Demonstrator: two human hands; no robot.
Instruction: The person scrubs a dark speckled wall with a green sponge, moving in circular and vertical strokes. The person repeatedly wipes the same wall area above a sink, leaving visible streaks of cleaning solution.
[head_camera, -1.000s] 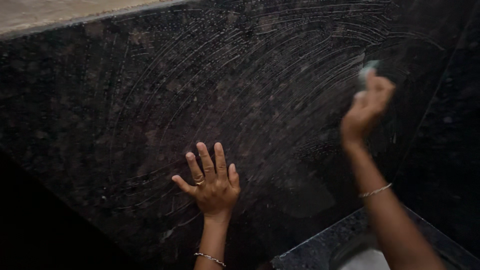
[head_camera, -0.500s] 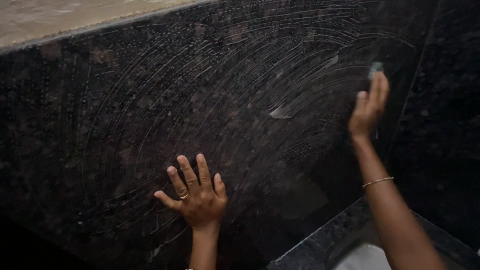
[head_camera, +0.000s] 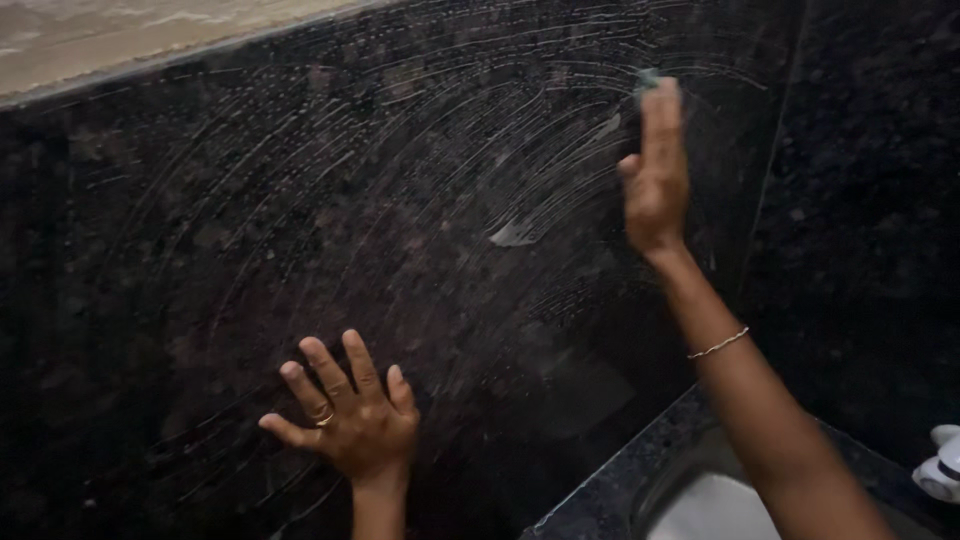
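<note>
Right hand's (head_camera: 655, 180) grip on green scrubber (head_camera: 646, 78)

Two hands lie against the one dark stone wall (head_camera: 200, 250): the left hand (head_camera: 350, 425) low on it, the right hand (head_camera: 655, 180) higher. One green scrub pad (head_camera: 645, 78) sits at the right hand's fingers. One ring (head_camera: 325, 420), one bracelet (head_camera: 718, 344), one white basin (head_camera: 710, 505) below the wall

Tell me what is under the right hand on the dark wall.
A small greenish scrubbing pad peeks out above the fingertips of the right hand, pressed on the soapy dark stone wall. The hand covers most of the pad, so its shape is hidden.
</note>
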